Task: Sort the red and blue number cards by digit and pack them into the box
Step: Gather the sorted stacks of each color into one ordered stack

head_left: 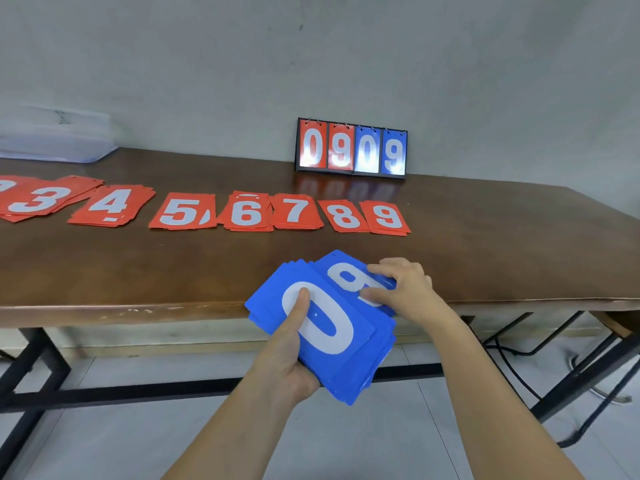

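My left hand grips a thick stack of blue number cards over the table's front edge, thumb pressed on the top card's white 0. My right hand pinches a blue card showing a 9 or 8, fanned out from the stack's far side. Red card piles lie in a row on the brown table: 3, 4, 5, 6, 7, 8, 9. No box is visible.
A flip scoreboard reading 0 9 0 9 stands at the wall behind the piles. Clear plastic trays sit at the far left. Black metal table legs and cables run below the table on the tiled floor.
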Available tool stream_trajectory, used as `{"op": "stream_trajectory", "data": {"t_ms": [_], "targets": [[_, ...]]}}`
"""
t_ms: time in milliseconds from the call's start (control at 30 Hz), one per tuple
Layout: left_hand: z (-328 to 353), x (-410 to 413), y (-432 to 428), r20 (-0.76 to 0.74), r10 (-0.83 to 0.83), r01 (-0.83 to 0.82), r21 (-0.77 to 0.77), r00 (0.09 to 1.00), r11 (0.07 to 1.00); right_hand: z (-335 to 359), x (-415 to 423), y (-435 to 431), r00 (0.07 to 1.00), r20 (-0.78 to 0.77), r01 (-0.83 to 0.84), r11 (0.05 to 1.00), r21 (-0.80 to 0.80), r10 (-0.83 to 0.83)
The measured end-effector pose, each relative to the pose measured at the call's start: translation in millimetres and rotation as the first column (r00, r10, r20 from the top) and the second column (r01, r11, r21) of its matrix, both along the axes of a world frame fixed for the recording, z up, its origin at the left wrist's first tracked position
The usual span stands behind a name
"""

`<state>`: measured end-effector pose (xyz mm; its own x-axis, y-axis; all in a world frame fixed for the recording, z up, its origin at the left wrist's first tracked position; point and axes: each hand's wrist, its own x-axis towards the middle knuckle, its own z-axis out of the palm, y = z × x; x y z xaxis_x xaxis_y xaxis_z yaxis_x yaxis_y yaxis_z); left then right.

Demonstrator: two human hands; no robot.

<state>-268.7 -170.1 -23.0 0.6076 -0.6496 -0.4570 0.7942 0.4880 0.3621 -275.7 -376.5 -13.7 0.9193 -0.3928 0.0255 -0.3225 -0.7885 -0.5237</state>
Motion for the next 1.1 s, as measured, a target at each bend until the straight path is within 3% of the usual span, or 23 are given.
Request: {"op": "stream_trajectory", "data": {"t_ms": [200, 300, 367, 400, 500, 567, 633, 767, 867, 1000, 1100], "targets": [[-8, 4, -8, 0.003, 0.001, -0.001, 0.029, 1.000, 1.000, 3, 11, 15, 0.985, 0.047, -0.174, 0.966, 0.192, 0.168], [-9, 6, -9, 0.011, 0.028, -0.028, 0.021, 1.000, 0.999, 12, 8, 26, 0.986, 0.044, -0.161, 0.882, 0.444, 0.158], [-10, 7, -7, 0.039, 0.025, -0.026, 0.023, 0.999, 0.999, 18, 7, 33, 0.988, 0.024, -0.146, 0.856, 0.495, 0.154], [-12, 7, -6, 0.061, 0.020, -0.022, 0.034, 0.998, 0.999, 20, 6, 36, 0.984, 0.028, -0.162, 0.831, 0.532, 0.174], [-12, 7, 0, 0.202, 0.047, -0.068, 0.096, 0.978, 0.993, 28, 5, 49, 0.957, 0.042, -0.224, 0.636, 0.739, 0.289], [-3, 16, 8, 0.392, 0.148, -0.218, 0.140, 0.908, 0.966, 35, 10, 61, 0.937, 0.048, -0.269, 0.627, 0.731, 0.347], [16, 35, 20, 0.600, 0.179, -0.359, 0.194, 0.780, 0.913, 44, 24, 76, 0.939, 0.124, -0.313, 0.646, 0.697, 0.320], [56, 87, 45, 0.865, 0.094, -0.511, 0.201, 0.493, 0.836, 64, 60, 104, 0.892, 0.404, -0.435, 0.635, 0.639, 0.203], [70, 122, 59, 0.947, -0.046, -0.567, 0.228, 0.317, 0.791, 64, 84, 123, 0.831, 0.536, -0.499, 0.632, 0.593, 0.152], [55, 154, 76, 0.928, -0.248, -0.606, 0.370, 0.279, 0.704, 36, 104, 139, 0.840, 0.528, -0.475, 0.638, 0.606, 0.124], [37, 156, 82, 0.926, -0.183, -0.648, 0.364, 0.331, 0.669, 20, 112, 143, 0.865, 0.497, -0.427, 0.619, 0.659, 0.068]]}}
